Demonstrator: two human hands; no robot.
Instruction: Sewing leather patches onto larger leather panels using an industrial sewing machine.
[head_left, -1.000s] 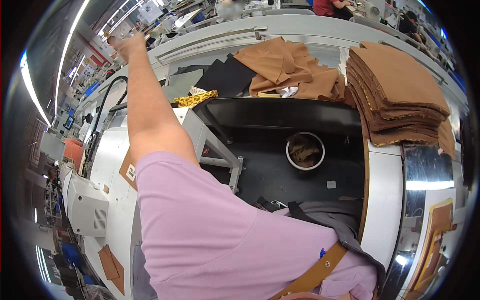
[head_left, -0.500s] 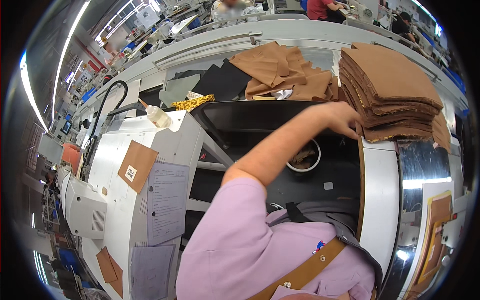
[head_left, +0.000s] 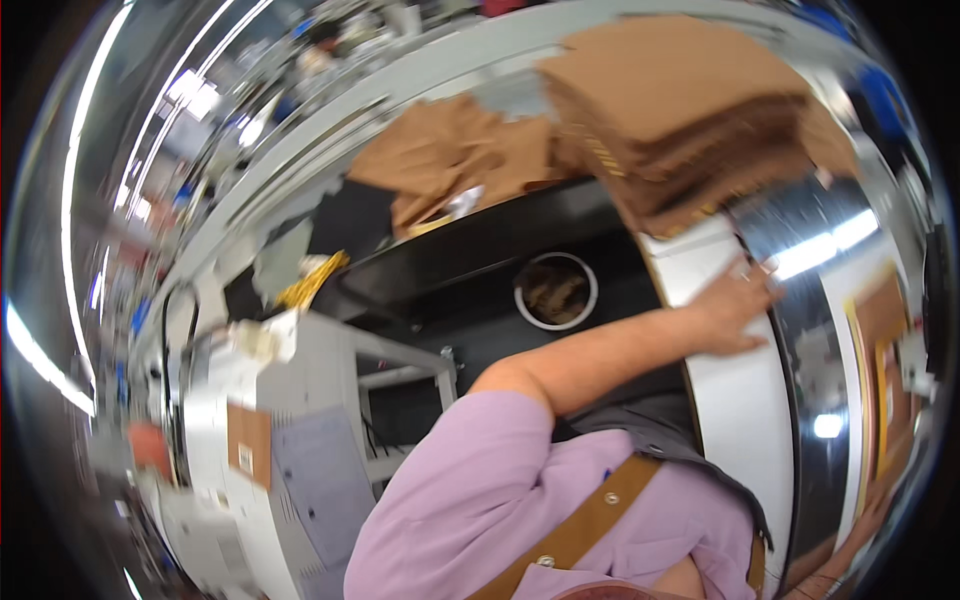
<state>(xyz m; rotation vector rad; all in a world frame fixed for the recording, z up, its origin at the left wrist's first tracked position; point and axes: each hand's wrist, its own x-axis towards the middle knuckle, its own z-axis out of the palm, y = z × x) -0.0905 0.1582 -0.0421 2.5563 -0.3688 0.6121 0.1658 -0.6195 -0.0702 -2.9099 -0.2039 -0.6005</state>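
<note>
My left hand [head_left: 735,305] reaches across to the right and is over the white table strip [head_left: 735,420], beside the dark shiny metal plate [head_left: 815,340]. Its fingers look spread, though motion blurs them, and I see nothing held. At the far right rim my right hand [head_left: 878,500] is partly visible, close to a yellow-edged brown panel [head_left: 888,385]; its fingers are too small and smeared to read. Beyond my left hand a thick stack of brown fabric pieces [head_left: 690,80] sits at the table's far right.
Loose brown fabric pieces [head_left: 440,150] and a black piece [head_left: 352,215] lie left of the stack, near a yellow patterned cloth [head_left: 313,280]. A round white-rimmed bin [head_left: 557,290] stands below the table. The white machine table [head_left: 320,360] is at left.
My left hand has moved from the near edge of the brown stack toward me and right, over the white strip. The view has turned right, and my right hand now shows at the rim.
</note>
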